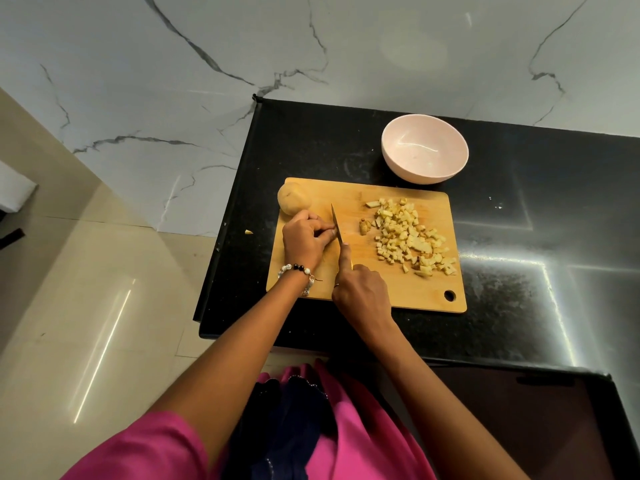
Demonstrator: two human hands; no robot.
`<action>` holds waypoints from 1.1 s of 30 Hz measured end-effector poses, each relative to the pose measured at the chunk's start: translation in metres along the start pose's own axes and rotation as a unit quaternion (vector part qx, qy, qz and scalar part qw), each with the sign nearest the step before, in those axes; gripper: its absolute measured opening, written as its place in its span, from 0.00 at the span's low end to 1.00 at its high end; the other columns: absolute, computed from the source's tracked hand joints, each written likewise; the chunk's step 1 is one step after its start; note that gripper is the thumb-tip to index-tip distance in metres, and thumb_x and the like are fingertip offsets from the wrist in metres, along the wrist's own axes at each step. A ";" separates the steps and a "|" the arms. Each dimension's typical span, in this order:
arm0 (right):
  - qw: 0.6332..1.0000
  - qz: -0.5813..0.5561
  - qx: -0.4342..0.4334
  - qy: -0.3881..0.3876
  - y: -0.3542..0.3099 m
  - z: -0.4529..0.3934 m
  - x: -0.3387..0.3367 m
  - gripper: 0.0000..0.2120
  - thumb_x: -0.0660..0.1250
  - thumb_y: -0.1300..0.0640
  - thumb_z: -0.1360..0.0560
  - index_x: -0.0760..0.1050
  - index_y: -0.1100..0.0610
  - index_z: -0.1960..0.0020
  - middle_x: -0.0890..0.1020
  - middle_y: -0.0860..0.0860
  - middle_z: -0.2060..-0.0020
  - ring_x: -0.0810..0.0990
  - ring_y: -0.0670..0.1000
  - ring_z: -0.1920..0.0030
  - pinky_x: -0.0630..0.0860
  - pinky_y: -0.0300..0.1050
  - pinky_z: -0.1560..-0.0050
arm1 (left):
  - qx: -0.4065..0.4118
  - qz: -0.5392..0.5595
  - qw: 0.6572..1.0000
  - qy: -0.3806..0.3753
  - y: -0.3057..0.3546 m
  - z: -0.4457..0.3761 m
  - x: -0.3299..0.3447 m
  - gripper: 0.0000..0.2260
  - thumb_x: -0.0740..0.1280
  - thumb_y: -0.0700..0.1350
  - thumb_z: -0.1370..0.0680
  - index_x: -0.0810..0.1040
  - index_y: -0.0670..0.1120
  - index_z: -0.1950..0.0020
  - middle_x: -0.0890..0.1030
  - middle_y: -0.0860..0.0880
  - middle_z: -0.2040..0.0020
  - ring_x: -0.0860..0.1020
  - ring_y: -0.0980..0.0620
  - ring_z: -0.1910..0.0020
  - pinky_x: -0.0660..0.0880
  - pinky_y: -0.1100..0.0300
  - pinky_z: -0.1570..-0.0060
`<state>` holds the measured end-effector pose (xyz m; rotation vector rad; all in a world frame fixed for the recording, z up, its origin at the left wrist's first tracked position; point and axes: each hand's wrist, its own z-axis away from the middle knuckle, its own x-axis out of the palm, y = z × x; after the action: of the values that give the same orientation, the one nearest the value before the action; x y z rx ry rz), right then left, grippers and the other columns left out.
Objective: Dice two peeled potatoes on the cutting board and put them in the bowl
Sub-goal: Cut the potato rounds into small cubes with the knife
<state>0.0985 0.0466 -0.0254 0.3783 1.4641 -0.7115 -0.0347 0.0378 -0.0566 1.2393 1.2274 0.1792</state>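
Observation:
A wooden cutting board (398, 292) lies on the black counter. A pile of diced potato (410, 237) covers its right half, with one larger scrap (363, 227) beside the pile. A whole peeled potato (293, 201) sits at the board's far left corner. My left hand (304, 239) curls its fingers over a small potato piece that it mostly hides. My right hand (362, 289) grips a knife (336, 224), forefinger along the spine, blade right against my left fingertips. A pale pink bowl (425, 153) stands empty behind the board.
The black counter (519, 237) ends just left of the board, with a drop to the tiled floor (86, 306). One potato bit (248, 232) lies on the counter left of the board. A marble wall (242, 46) rises behind.

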 end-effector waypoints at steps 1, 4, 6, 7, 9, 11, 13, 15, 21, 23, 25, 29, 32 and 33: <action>1.000 0.001 -0.003 -0.005 0.001 0.005 0.000 0.30 0.52 0.62 0.22 0.46 0.61 0.23 0.79 0.61 0.54 0.78 0.61 0.60 0.64 0.47 0.67 | 0.000 -0.003 1.000 0.002 0.000 0.000 0.000 0.08 0.76 0.42 0.31 0.85 0.41 0.54 0.81 0.47 0.57 0.77 0.54 0.58 0.75 0.62 0.58; 0.999 0.038 -0.003 -0.006 0.005 0.027 0.006 0.32 0.63 0.63 0.27 0.56 0.64 0.25 0.79 0.60 0.63 0.77 0.60 0.70 0.62 0.45 0.73 | -0.005 0.002 1.000 0.000 -0.001 0.000 0.001 0.08 0.76 0.42 0.31 0.85 0.42 0.54 0.80 0.47 0.57 0.76 0.54 0.58 0.74 0.65 0.59; 0.999 0.045 0.014 0.011 0.005 0.036 0.005 0.34 0.67 0.63 0.30 0.60 0.64 0.27 0.78 0.60 0.66 0.77 0.60 0.73 0.60 0.43 0.75 | -0.009 0.004 1.000 -0.004 -0.001 0.000 0.000 0.08 0.76 0.43 0.31 0.85 0.43 0.53 0.80 0.48 0.57 0.75 0.56 0.58 0.71 0.69 0.60; 1.000 0.024 0.018 0.007 0.005 0.038 0.003 0.33 0.63 0.62 0.27 0.55 0.63 0.25 0.79 0.60 0.62 0.78 0.61 0.68 0.62 0.45 0.73 | -0.011 0.004 1.000 -0.007 -0.001 0.000 -0.001 0.09 0.76 0.43 0.31 0.85 0.43 0.53 0.80 0.48 0.56 0.75 0.57 0.58 0.70 0.71 0.61; 0.999 -0.019 0.029 -0.001 0.008 0.035 0.003 0.30 0.54 0.61 0.22 0.46 0.60 0.23 0.79 0.61 0.54 0.79 0.61 0.60 0.63 0.47 0.67 | -0.015 0.006 1.000 -0.020 -0.002 0.000 -0.003 0.09 0.75 0.43 0.31 0.85 0.44 0.51 0.79 0.50 0.55 0.75 0.57 0.57 0.69 0.73 0.60; 0.999 -0.026 0.038 0.020 0.013 0.027 0.000 0.29 0.52 0.61 0.21 0.46 0.60 0.22 0.79 0.61 0.53 0.78 0.62 0.58 0.63 0.48 0.65 | -0.013 0.008 0.999 -0.033 -0.003 0.001 -0.005 0.10 0.75 0.43 0.30 0.84 0.44 0.49 0.79 0.51 0.54 0.75 0.57 0.55 0.70 0.73 0.58; 0.998 -0.027 0.042 0.025 0.016 0.021 -0.004 0.29 0.52 0.60 0.21 0.47 0.59 0.22 0.79 0.60 0.52 0.78 0.62 0.56 0.62 0.48 0.64 | -0.007 0.011 0.999 -0.040 -0.004 0.001 -0.008 0.10 0.73 0.42 0.28 0.83 0.44 0.48 0.79 0.50 0.53 0.75 0.57 0.54 0.69 0.75 0.57; 0.998 -0.042 0.042 0.025 0.016 0.018 -0.005 0.28 0.52 0.58 0.20 0.48 0.58 0.22 0.79 0.60 0.52 0.78 0.62 0.56 0.61 0.48 0.64 | -0.009 0.019 0.999 -0.026 -0.006 0.000 -0.011 0.08 0.70 0.41 0.25 0.83 0.44 0.47 0.79 0.50 0.51 0.75 0.58 0.53 0.68 0.77 0.57; 0.999 -0.039 0.010 -0.010 0.001 0.017 -0.003 0.29 0.52 0.59 0.20 0.46 0.57 0.22 0.79 0.59 0.51 0.78 0.61 0.56 0.62 0.48 0.64 | -0.072 0.137 0.985 0.071 -0.011 0.004 -0.012 0.08 0.64 0.38 0.23 0.82 0.46 0.51 0.83 0.48 0.55 0.80 0.57 0.63 0.80 0.60 0.59; 0.999 -0.025 0.012 -0.016 0.000 0.015 -0.002 0.29 0.52 0.59 0.21 0.45 0.57 0.22 0.78 0.59 0.50 0.78 0.61 0.56 0.64 0.48 0.64 | -0.080 0.141 0.984 0.080 -0.010 0.005 -0.011 0.08 0.64 0.39 0.23 0.82 0.47 0.52 0.83 0.48 0.56 0.80 0.58 0.64 0.80 0.60 0.59; 1.000 -0.013 0.020 -0.021 0.003 0.013 -0.002 0.29 0.51 0.59 0.20 0.44 0.57 0.22 0.78 0.60 0.48 0.78 0.61 0.55 0.66 0.47 0.64 | -0.082 0.143 0.983 0.079 -0.009 0.005 -0.012 0.08 0.64 0.39 0.23 0.82 0.47 0.52 0.83 0.48 0.56 0.80 0.59 0.64 0.80 0.61 0.59; 0.999 0.001 0.050 0.006 0.023 0.010 -0.005 0.29 0.52 0.60 0.21 0.46 0.57 0.22 0.78 0.59 0.51 0.78 0.61 0.56 0.66 0.48 0.64 | -0.069 0.140 0.985 0.073 -0.006 0.006 -0.013 0.08 0.65 0.38 0.23 0.82 0.47 0.52 0.82 0.49 0.56 0.79 0.59 0.65 0.79 0.63 0.60; 0.997 0.005 0.080 0.019 0.045 0.009 -0.006 0.29 0.53 0.60 0.21 0.48 0.58 0.22 0.78 0.58 0.53 0.78 0.60 0.57 0.67 0.48 0.64 | -0.052 0.126 0.989 0.061 -0.006 0.006 -0.012 0.07 0.65 0.38 0.24 0.83 0.46 0.52 0.81 0.50 0.55 0.80 0.56 0.62 0.78 0.62 0.59; 0.996 0.008 0.084 0.023 0.052 0.009 -0.008 0.29 0.53 0.60 0.21 0.48 0.57 0.22 0.78 0.58 0.53 0.78 0.60 0.57 0.67 0.47 0.64 | -0.045 0.121 0.990 0.058 -0.007 0.006 -0.011 0.07 0.65 0.38 0.24 0.83 0.46 0.52 0.81 0.50 0.55 0.80 0.54 0.60 0.78 0.62 0.59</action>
<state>0.1386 0.0811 -0.0265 0.5374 1.4463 -0.8217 -0.0378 0.0237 -0.0565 1.3112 1.1518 0.4865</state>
